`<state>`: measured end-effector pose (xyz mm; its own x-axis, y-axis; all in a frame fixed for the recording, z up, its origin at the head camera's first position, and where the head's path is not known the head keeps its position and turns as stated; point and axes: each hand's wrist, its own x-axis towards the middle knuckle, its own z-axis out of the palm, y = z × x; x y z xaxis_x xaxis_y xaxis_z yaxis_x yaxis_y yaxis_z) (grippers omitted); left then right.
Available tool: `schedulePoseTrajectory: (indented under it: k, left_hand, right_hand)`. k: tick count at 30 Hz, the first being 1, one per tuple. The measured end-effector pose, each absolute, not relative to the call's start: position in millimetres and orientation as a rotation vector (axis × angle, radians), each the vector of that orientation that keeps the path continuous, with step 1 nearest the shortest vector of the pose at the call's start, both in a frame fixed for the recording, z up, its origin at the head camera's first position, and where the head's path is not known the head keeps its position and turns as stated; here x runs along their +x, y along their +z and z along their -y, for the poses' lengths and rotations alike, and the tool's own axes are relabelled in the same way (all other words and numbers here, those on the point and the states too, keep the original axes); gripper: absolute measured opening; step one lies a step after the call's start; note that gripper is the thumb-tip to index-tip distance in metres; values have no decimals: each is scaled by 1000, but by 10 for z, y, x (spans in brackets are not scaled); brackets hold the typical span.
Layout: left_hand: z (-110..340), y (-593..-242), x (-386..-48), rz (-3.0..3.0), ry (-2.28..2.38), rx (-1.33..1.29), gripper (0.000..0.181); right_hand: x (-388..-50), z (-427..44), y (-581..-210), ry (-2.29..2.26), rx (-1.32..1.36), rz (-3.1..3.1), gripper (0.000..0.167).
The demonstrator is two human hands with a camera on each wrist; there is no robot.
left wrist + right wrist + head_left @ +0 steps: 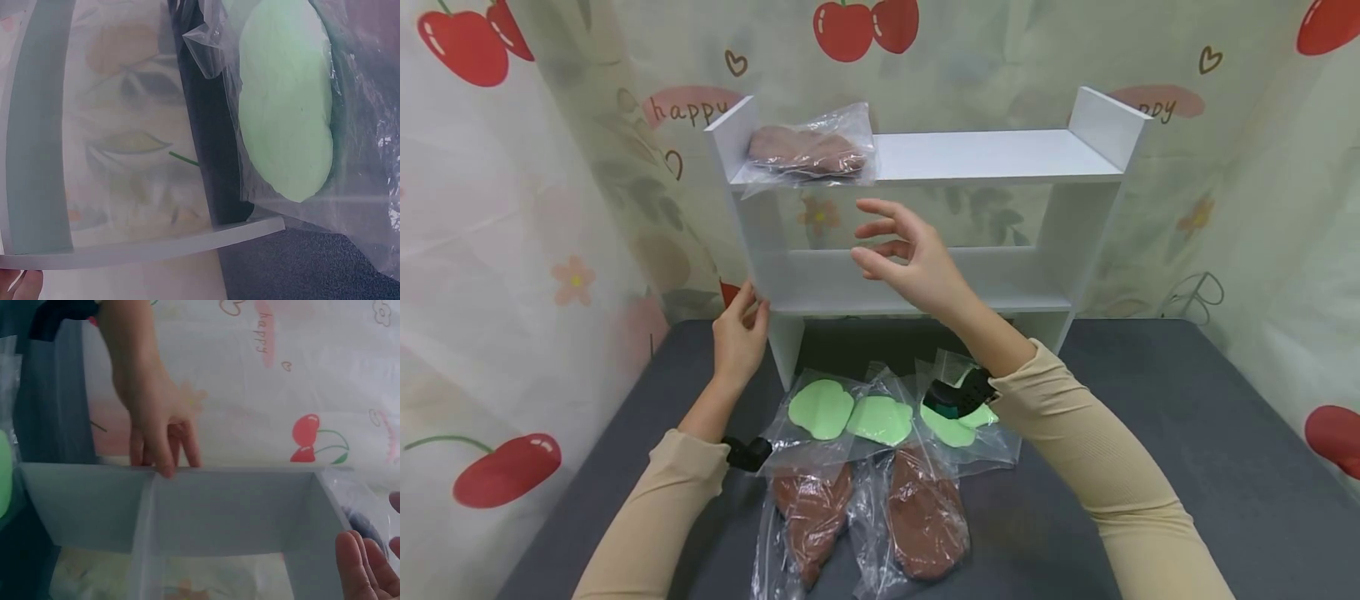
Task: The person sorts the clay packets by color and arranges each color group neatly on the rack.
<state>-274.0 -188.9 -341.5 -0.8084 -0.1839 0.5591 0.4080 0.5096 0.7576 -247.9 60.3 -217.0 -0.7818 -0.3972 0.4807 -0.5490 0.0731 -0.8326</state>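
A white shelf rack [925,302] stands on the dark table. My left hand [739,333] touches the edge of its left side panel with the fingertips. In front of the rack's upper opening my right hand [906,254] hovers, fingers loosely bent and nothing in them. A clear bag with a brown, clay-like piece [808,152] lies at the left end of the top board. The right wrist view shows the left hand [156,425] at the panel edge, its fingers mostly on the outer side.
Several bagged light green flat pieces [880,419] lie before the rack. Nearer to me are two bagged brown pieces, one tapered [814,508] and one oval [927,517]. A printed curtain [970,67] surrounds the table [1150,433]; a cable [1197,293] sits behind at right.
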Motion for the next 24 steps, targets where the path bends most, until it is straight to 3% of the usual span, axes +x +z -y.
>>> schedulePoseTrajectory:
  k: [24]
  left_hand:
    - [1883,-3402,-2731,2124,-1336,-208,47]
  right_hand:
    - [-2106,-1460,-3457,1361,1218,2758,57]
